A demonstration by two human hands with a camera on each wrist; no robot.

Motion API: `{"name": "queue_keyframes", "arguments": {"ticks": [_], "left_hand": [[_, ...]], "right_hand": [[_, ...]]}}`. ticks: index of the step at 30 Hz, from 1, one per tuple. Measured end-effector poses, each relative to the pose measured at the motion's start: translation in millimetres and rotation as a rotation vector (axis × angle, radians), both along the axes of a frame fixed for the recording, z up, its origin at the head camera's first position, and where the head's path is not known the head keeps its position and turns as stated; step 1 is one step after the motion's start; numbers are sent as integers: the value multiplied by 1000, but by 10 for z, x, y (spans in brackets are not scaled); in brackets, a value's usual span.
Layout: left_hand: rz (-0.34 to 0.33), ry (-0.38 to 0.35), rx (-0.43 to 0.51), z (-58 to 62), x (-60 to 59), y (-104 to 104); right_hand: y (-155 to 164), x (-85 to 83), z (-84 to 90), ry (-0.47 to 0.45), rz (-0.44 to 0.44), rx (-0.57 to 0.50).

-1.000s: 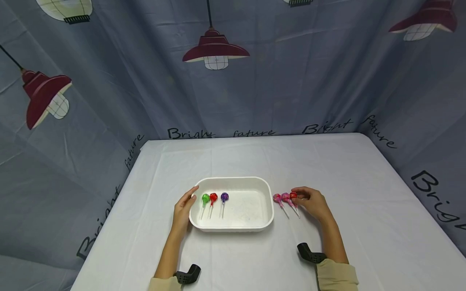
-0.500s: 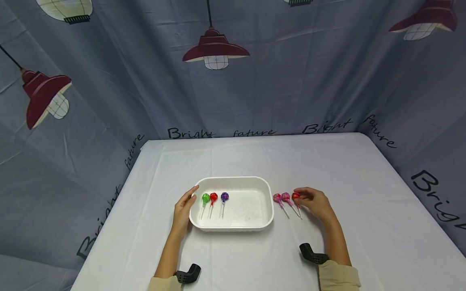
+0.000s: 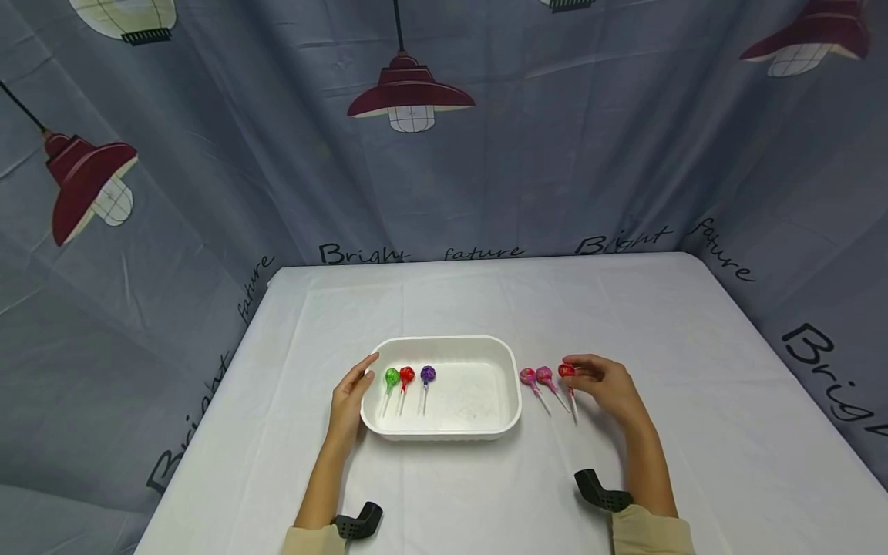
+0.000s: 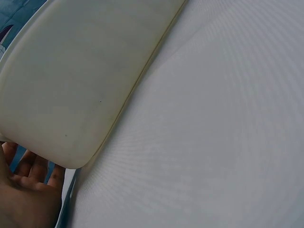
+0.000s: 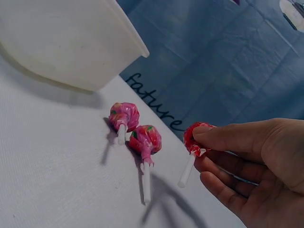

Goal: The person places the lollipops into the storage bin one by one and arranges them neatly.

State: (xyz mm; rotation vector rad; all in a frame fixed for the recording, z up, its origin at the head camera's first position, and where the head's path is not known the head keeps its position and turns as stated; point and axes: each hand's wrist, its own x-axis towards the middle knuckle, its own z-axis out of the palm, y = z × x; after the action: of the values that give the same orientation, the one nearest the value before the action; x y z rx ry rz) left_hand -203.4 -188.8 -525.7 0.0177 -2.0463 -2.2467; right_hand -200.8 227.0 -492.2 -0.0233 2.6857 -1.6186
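White cloth covers the table (image 3: 486, 493) in front of me, smooth and pale right up to its far rounded corners. Nearest the camera I see both forearms coming in from the lower edge, each with a beige sleeve and a black wrist mount.

My view of the left hand (image 3: 349, 397) shows it resting against the left end of the white tray (image 3: 479, 345), fingers fairly straight along the rim and thumb side up; the left wrist view shows only the tray's outer wall and a bit of palm, so I read it as a flat, steadying touch, not a grasp.

Inside the tray three lollipops lie side by side at the left: a green lollipop (image 3: 391, 378), a red one (image 3: 406, 376) and a purple lollipop (image 3: 428, 375), sticks pointing toward me.

Just right of the tray, two pink lollipops (image 5: 135, 128) lie on the cloth, close together. The right hand (image 3: 607, 389) pinches the red lollipop (image 5: 194, 137) by its head between thumb and fingertips, lifted just off the cloth beside the pink pair.

Beyond the table hangs a grey-blue backdrop (image 3: 555, 154) printed with dark red lamps and script lettering.
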Motion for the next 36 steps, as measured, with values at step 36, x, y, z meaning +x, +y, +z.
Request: {"name": "queue_keyframes", "arguments": {"ticks": [36], "left_hand": [[0,10,15,-21,-16,-4]], "right_hand": [[-324,-151,161,160,117,-239]]}}
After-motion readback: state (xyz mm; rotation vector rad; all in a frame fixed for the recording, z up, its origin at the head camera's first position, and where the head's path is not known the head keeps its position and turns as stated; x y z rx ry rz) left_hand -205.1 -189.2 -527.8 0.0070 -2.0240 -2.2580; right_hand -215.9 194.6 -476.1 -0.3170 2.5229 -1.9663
